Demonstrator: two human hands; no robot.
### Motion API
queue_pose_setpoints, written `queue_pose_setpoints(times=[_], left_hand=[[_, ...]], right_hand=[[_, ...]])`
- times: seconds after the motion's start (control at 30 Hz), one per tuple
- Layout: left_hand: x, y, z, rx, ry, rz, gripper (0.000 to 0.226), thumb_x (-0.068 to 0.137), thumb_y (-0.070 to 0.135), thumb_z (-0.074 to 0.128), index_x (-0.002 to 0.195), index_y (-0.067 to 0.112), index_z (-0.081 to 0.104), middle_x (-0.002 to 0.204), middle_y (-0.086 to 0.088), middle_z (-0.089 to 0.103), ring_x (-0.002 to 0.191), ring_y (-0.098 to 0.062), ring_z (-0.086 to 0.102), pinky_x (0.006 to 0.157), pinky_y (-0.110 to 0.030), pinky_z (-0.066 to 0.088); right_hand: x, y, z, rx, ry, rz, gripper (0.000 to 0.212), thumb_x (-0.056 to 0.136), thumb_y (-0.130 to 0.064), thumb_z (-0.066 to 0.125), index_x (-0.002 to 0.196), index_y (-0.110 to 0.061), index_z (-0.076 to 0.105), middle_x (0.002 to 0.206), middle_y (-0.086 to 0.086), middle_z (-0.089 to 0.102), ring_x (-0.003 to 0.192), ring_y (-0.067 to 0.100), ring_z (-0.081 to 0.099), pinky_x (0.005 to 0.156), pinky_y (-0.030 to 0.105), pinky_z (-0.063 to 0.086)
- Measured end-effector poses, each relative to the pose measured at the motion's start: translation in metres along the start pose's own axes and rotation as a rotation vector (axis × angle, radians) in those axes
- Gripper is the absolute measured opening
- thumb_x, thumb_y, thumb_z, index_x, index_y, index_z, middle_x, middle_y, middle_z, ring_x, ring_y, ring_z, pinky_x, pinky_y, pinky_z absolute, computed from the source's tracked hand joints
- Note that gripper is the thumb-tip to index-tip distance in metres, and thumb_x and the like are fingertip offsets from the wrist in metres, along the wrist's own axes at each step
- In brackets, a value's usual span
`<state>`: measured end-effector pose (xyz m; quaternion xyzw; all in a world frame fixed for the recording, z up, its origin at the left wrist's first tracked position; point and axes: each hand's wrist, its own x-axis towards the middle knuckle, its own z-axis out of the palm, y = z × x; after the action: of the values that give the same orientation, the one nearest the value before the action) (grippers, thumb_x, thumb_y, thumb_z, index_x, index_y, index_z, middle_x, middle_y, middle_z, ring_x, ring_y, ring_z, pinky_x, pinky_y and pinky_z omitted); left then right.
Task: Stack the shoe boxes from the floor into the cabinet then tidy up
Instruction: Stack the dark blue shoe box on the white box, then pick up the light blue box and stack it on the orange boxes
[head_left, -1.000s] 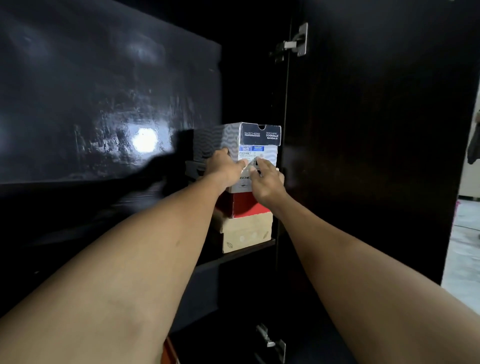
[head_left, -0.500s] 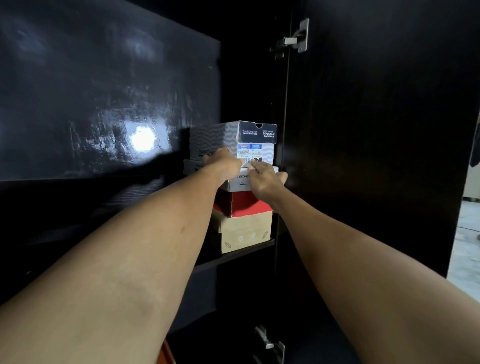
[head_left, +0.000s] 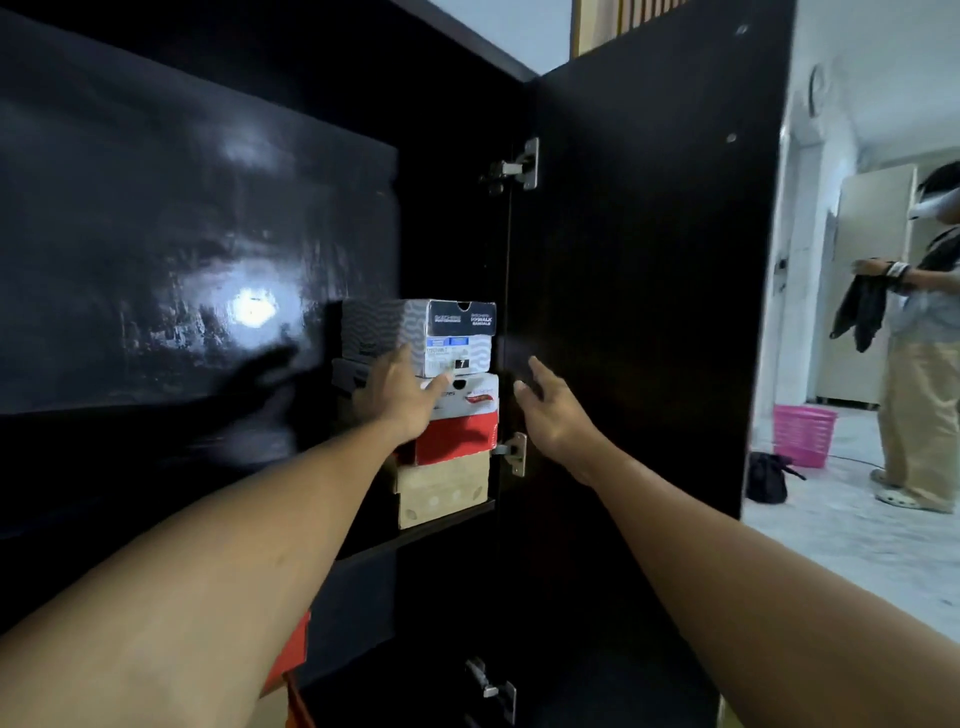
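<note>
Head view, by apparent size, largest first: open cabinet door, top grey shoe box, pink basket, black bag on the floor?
1. open cabinet door
2. top grey shoe box
3. pink basket
4. black bag, nearly like the basket; both sit farther off, so true size is unsure.

Home interior, dark cabinet w/ shoe boxes, tiled floor, pink laundry basket

The top shoe box reads "WALK" and "7".
</note>
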<state>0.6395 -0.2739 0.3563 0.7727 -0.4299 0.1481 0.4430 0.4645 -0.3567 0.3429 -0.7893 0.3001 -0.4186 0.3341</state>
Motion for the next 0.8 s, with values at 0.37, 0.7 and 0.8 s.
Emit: queue_pose_setpoints(times=[0.37, 0.7, 0.8], left_hand=[[-0.144, 0.084, -0.067, -0.033, -0.285, 0.047, 0.076, 0.085, 0.06, 0.064, 0.145, 0.018, 0.045, 0.145, -0.006, 0.05, 0.127, -0.029, 0.052, 0.097, -0.032, 0.042], [-0.315, 0.146, -0.075, -0.025, -0.545, 0.143, 0.087, 0.085, 0.06, 0.067, 0.153, 0.018, 0.032, 0.156, -0.009, 0.037, 0.141, -0.029, 0.04, 0.111, -0.046, 0.039], [-0.36, 0.163, -0.061, -0.05, -0.612, 0.159, 0.088, 0.085, 0.061, 0.066, 0.153, 0.016, 0.032, 0.156, -0.012, 0.037, 0.141, -0.031, 0.039, 0.11, -0.046, 0.04]], right_hand=[[-0.178, -0.035, -0.109, -0.21, 0.005, 0.105, 0.061, 0.105, -0.04, 0.043, 0.158, -0.018, 0.022, 0.161, 0.011, 0.024, 0.147, 0.029, 0.028, 0.12, 0.04, 0.026], [-0.345, -0.028, -0.224, -0.34, 0.04, 0.278, 0.06, 0.106, -0.039, 0.038, 0.158, -0.013, 0.02, 0.163, 0.012, 0.021, 0.151, 0.027, 0.017, 0.12, 0.044, 0.021], [-0.386, -0.023, -0.248, -0.369, 0.074, 0.35, 0.062, 0.106, -0.042, 0.038, 0.158, -0.016, 0.018, 0.164, 0.01, 0.018, 0.15, 0.029, 0.021, 0.121, 0.047, 0.022]])
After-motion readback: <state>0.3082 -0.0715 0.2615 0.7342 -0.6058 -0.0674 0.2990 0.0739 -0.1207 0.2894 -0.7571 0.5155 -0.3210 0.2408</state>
